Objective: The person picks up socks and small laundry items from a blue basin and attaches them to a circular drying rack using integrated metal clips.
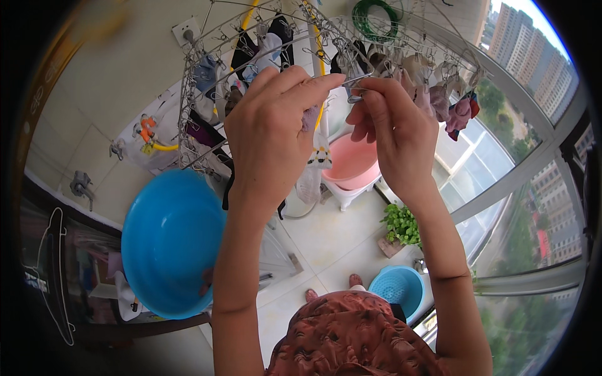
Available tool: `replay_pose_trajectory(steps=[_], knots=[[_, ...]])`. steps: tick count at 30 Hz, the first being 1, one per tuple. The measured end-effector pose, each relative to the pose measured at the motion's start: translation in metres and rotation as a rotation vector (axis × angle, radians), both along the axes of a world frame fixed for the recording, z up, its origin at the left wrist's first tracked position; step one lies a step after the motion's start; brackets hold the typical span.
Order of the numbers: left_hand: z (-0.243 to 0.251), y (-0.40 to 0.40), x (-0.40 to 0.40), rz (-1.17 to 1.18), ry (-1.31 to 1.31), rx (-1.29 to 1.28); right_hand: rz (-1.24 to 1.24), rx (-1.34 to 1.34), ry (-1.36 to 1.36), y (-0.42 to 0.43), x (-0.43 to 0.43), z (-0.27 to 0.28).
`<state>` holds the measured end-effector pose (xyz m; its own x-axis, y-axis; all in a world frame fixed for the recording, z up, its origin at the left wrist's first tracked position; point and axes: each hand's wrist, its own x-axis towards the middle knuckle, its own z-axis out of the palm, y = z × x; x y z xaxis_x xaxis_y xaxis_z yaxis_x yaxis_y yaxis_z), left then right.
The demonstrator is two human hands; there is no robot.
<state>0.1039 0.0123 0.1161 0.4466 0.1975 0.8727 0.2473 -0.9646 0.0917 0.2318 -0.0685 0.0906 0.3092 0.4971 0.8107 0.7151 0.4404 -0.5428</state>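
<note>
A wire hanging rack [182,136] with many metal clips hangs before me, socks pinned along it. At its near corner, the thumb and forefinger of my right hand [400,127] pinch a small metal clip [356,98]. My left hand [273,127] is raised beside it, its forefinger reaching to the rack's wire; a bit of lilac cloth [310,118] shows at its palm side, and whether the fingers grip it is hidden. Below hangs a white sock with a yellow and black pattern [320,157]. Pink socks [439,101] hang to the right of my right hand.
A large blue basin [174,239] is at the left, a pink basin [352,162] on a white stool ahead. A light-blue basket [397,287] and a potted plant [402,223] stand near the window frame [508,195]. Wall taps [81,184] jut out at left.
</note>
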Motion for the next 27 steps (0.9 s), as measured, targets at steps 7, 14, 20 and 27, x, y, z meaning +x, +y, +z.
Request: replay_pose_trajectory(steps=[7,14,20,27], knots=[[0.006,-0.003,0.009,-0.057,-0.121,0.009,-0.299,0.353,-0.495,0.01,-0.011,-0.012],[0.012,0.001,0.006,-0.159,-0.175,0.005,-0.157,0.178,-0.027,0.028,-0.015,-0.03],[0.014,0.0,-0.003,-0.124,-0.13,-0.011,-0.356,0.283,-0.415,0.019,0.01,-0.046],[0.015,0.003,-0.013,-0.12,-0.075,-0.112,-0.263,0.204,-0.162,-0.005,0.017,-0.05]])
